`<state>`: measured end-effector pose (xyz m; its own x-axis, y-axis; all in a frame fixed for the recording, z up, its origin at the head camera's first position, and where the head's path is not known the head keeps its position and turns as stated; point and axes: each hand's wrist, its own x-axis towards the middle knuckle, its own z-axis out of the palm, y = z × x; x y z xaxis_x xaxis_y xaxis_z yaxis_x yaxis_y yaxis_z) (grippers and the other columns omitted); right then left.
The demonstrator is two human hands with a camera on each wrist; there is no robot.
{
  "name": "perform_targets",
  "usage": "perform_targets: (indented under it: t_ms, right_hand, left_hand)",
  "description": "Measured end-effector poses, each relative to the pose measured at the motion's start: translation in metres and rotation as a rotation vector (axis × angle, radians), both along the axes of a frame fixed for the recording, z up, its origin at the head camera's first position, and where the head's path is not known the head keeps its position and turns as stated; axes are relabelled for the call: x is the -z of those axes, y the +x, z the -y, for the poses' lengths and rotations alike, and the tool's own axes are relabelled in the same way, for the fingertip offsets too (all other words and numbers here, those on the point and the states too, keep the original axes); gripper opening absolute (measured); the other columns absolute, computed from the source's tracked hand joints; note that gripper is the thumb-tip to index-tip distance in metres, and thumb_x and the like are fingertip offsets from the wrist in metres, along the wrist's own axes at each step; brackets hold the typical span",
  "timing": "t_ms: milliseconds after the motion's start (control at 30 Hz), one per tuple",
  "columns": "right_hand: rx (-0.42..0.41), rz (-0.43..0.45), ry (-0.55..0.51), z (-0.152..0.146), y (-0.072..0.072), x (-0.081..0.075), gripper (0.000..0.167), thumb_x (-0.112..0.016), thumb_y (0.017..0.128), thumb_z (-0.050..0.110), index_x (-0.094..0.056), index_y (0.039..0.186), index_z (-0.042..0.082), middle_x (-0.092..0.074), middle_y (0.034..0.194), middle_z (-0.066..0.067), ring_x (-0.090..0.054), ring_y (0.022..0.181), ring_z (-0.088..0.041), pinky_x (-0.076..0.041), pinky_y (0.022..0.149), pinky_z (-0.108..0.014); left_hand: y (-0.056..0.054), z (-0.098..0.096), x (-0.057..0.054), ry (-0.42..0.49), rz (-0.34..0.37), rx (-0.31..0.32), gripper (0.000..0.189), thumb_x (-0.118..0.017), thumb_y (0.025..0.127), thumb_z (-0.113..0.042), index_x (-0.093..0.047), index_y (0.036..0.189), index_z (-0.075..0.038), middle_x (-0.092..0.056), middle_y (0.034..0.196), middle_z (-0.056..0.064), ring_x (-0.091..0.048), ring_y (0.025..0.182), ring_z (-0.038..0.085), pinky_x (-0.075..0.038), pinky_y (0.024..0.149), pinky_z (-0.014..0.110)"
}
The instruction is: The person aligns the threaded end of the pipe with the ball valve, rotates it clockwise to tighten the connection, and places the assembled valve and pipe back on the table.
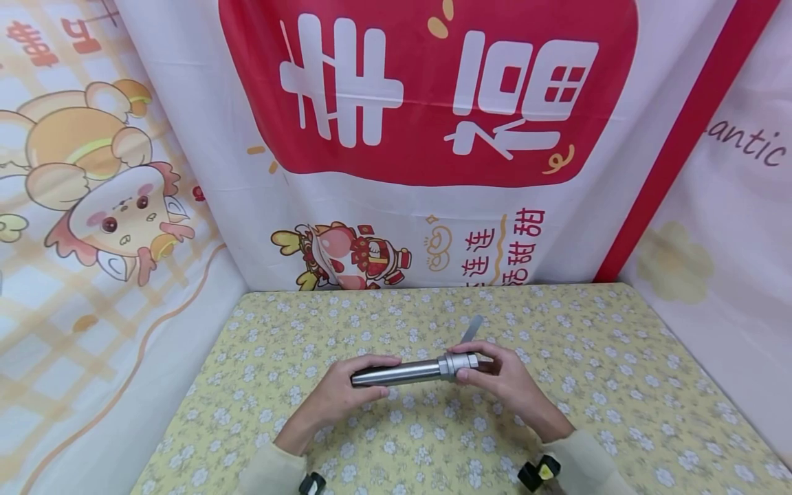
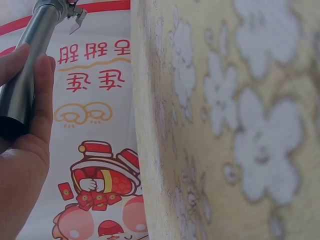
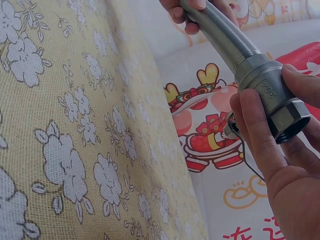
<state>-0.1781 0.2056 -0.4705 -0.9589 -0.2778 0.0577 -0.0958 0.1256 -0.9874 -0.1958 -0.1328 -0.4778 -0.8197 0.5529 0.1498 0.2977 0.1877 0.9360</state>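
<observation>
A shiny steel pipe (image 1: pixel 405 373) is held up level above the table, joined at its right end to a metal ball valve (image 1: pixel 456 364). My left hand (image 1: pixel 346 386) grips the pipe's free end between thumb and fingers. Around the valve body curl the fingers of my right hand (image 1: pixel 498 375). The valve's flat lever handle (image 1: pixel 472 328) sticks out on the far side. In the right wrist view the valve body (image 3: pixel 267 82) carries the mark 304, and its open threaded end faces the palm. The left wrist view shows the pipe (image 2: pixel 31 55) running away from the left hand.
A table (image 1: pixel 421 440) with a yellow flowered cloth lies below both hands. Printed curtains hang around it: a red and white one (image 1: pixel 427 206) at the back, others at left (image 1: pixel 124 330) and right (image 1: pixel 711 330). Each wrist wears a small black device (image 1: pixel 538 473).
</observation>
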Motion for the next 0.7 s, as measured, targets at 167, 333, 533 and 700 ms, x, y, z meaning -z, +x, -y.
perform_targets:
  t_ms: [167,333,533,700]
  right_hand:
    - [-0.006,-0.01,-0.01,-0.0003,0.0005,-0.0001,0.045,-0.082,0.1,0.023,-0.07,0.141,0.009,-0.064,0.149,-0.023,-0.079,0.109,-0.025,-0.065,0.095,-0.05]
    - [-0.011,-0.011,-0.011,-0.0006,0.0002,0.0012,0.044,-0.082,0.101,0.023,-0.07,0.141,0.01,-0.063,0.148,-0.024,-0.079,0.108,-0.026,-0.064,0.096,-0.052]
    - [-0.011,-0.009,-0.014,-0.0002,-0.0002,0.0015,0.045,-0.082,0.1,0.023,-0.07,0.141,0.009,-0.063,0.149,-0.023,-0.079,0.109,-0.025,-0.066,0.095,-0.046]
    - [-0.009,-0.008,-0.012,0.0003,0.0,0.0011,0.045,-0.082,0.1,0.023,-0.07,0.141,0.01,-0.063,0.149,-0.023,-0.079,0.109,-0.025,-0.066,0.094,-0.044]
  left_hand:
    - [-0.0002,-0.001,-0.0005,0.024,-0.025,0.03,0.047,-0.079,0.101,-0.013,-0.069,0.148,-0.014,-0.067,0.151,0.008,-0.073,0.117,0.024,-0.063,0.092,0.031]
    - [-0.0014,0.0003,0.0018,0.036,-0.037,0.059,0.041,-0.068,0.108,-0.012,-0.068,0.149,-0.017,-0.067,0.15,0.011,-0.074,0.102,0.025,-0.066,0.083,0.039]
    - [-0.0038,0.0016,0.0036,0.046,-0.041,0.075,0.037,-0.061,0.114,-0.017,-0.067,0.15,-0.015,-0.066,0.151,0.013,-0.076,0.099,0.033,-0.067,0.082,0.047]
    - [-0.0037,0.0016,0.0026,0.042,-0.037,0.071,0.037,-0.06,0.114,-0.018,-0.067,0.15,-0.016,-0.066,0.151,0.011,-0.076,0.099,0.027,-0.066,0.082,0.047]
